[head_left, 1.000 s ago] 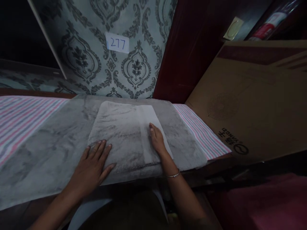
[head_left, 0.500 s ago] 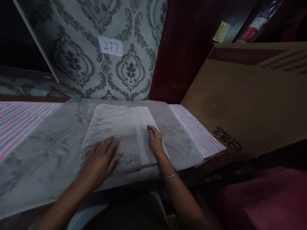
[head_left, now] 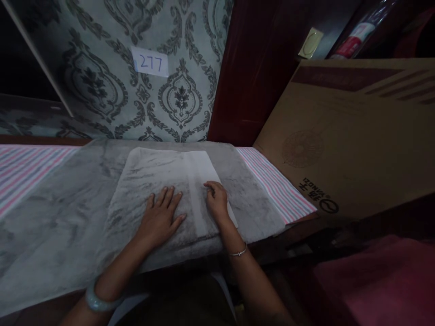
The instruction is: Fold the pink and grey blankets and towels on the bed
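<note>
A folded piece of pale grey plush fabric (head_left: 163,170) lies flat on a larger grey plush cloth (head_left: 73,203). Down its right part runs a smooth whitish band (head_left: 196,199). My left hand (head_left: 159,222) rests palm down on the plush left of the band, fingers spread, nothing held. Over the right side of the folded piece is my right hand (head_left: 216,201), fingers curled in and thumb near the index finger. Whether anything is between those fingertips is hidden.
Pink, white and grey striped cloth (head_left: 277,188) shows under the plush at both sides. A large cardboard box (head_left: 360,131) stands close on the right. Behind is a patterned wall with a paper marked 277 (head_left: 150,62). Reddish fabric (head_left: 384,280) lies lower right.
My left hand has slid right and a little forward over the plush, its fingers now more spread. The fingers of my right hand have curled in. The view has shifted slightly.
</note>
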`<state>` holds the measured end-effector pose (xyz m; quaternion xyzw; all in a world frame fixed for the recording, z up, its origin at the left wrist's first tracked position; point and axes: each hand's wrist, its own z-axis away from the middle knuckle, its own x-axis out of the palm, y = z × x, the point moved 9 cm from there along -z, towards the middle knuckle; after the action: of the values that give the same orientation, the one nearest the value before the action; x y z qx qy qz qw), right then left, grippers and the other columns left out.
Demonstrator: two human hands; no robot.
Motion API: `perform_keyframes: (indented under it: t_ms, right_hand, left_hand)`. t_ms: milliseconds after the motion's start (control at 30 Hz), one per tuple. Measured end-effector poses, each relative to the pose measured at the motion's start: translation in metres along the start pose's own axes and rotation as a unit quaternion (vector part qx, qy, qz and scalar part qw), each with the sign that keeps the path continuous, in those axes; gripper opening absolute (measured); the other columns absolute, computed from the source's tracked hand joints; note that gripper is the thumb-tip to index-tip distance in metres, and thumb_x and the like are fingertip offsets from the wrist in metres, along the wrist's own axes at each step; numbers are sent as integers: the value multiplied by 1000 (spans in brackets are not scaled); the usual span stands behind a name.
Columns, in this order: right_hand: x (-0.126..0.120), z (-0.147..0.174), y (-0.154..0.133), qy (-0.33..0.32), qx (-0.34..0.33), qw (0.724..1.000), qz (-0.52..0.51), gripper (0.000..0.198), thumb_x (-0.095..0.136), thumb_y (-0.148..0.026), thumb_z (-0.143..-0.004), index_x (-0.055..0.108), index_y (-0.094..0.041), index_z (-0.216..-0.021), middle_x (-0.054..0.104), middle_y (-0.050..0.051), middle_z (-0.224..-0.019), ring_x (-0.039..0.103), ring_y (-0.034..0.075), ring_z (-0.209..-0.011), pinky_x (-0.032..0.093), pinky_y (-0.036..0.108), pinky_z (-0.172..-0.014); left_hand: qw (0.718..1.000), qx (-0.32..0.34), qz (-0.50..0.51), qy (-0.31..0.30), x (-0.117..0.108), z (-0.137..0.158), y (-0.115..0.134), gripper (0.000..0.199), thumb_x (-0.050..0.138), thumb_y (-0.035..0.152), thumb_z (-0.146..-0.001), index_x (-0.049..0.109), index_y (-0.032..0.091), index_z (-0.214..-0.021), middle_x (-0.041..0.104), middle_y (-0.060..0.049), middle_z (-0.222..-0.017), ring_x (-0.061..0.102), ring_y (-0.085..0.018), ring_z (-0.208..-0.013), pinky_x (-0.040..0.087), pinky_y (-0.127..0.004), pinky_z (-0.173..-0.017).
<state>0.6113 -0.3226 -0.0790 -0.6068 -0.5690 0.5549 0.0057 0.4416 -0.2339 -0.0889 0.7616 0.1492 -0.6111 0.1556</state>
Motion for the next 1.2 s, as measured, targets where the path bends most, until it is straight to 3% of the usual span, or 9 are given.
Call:
perform_keyframes:
  t_ms: [300, 467, 567, 633, 733, 833, 1000, 1100, 1200]
  right_hand:
    - [24, 12, -21, -113, -55, 980, 151, 49, 39, -24, -99, 48, -20, -147, 40, 7, -158, 28, 23, -149, 18, 44, -122]
    - [25, -8, -16, -148, -25, 974, 170, 46, 47, -23, -94, 59, -21, -139, 53, 6, -148, 44, 22, -140, 31, 38, -117]
    - [24, -43, -16, -170, -13, 972, 162, 44, 45, -20, -93, 65, -23, -132, 66, 4, -134, 60, 18, -124, 43, 29, -106]
    - [21, -71, -21, -142, -9, 977, 157, 48, 41, -18, -94, 61, -21, -137, 63, 5, -137, 59, 17, -126, 43, 27, -106]
    - [22, -104, -29, -89, -3, 984, 157, 55, 38, -13, -92, 52, -13, -145, 52, 10, -149, 47, 19, -138, 37, 32, -113]
    - [37, -113, -32, -69, -11, 985, 157, 60, 34, -9, -90, 46, -11, -149, 44, 13, -154, 38, 19, -144, 32, 37, -117]
    - [73, -98, -23, -125, -40, 974, 187, 53, 33, -22, -99, 43, -21, -151, 38, 10, -159, 30, 23, -148, 25, 45, -119]
    - [81, -96, -15, -140, -33, 970, 197, 52, 31, -24, -100, 43, -23, -151, 36, 8, -160, 28, 23, -149, 23, 46, -119]
    - [82, -99, -13, -141, -32, 969, 198, 52, 31, -26, -101, 43, -23, -151, 36, 8, -160, 29, 25, -149, 22, 46, -119]
  left_hand:
    - [1000, 9, -1, 14, 0, -1, 0, 71, 39, 55, -93, 38, 16, -152, 32, -17, -159, 27, -36, -149, 24, -65, -117]
    - [1000, 10, 10, -15, 0, 8, -8, 72, 40, 55, -93, 37, 15, -153, 31, -16, -160, 27, -34, -149, 26, -62, -117]
    - [999, 22, 19, -37, -6, 13, -19, 70, 46, 52, -90, 42, 17, -150, 35, -16, -159, 32, -32, -148, 30, -57, -117]
    - [997, 29, 34, -59, -14, 8, -25, 60, 45, 44, -91, 51, 18, -144, 45, -16, -153, 42, -30, -142, 37, -52, -114]
    - [994, 39, 76, -65, -35, -23, -25, 49, 34, 28, -93, 62, 20, -132, 61, -14, -138, 59, -26, -126, 47, -44, -105]
    - [994, 34, 88, -53, -46, -72, -21, 51, 33, 25, -92, 56, 20, -137, 56, -13, -144, 55, -26, -131, 45, -42, -108]
    - [995, -16, 64, -70, -13, -131, -25, 61, 35, 34, -94, 38, 13, -151, 31, -18, -160, 29, -31, -149, 27, -57, -118]
    - [995, -17, 56, -83, 12, -140, -34, 62, 35, 45, -96, 38, 20, -152, 27, -12, -163, 22, -30, -152, 17, -58, -122]
    - [995, -38, 41, -85, 19, -144, -64, 64, 34, 53, -95, 36, 25, -154, 23, -8, -165, 17, -29, -153, 12, -56, -123]
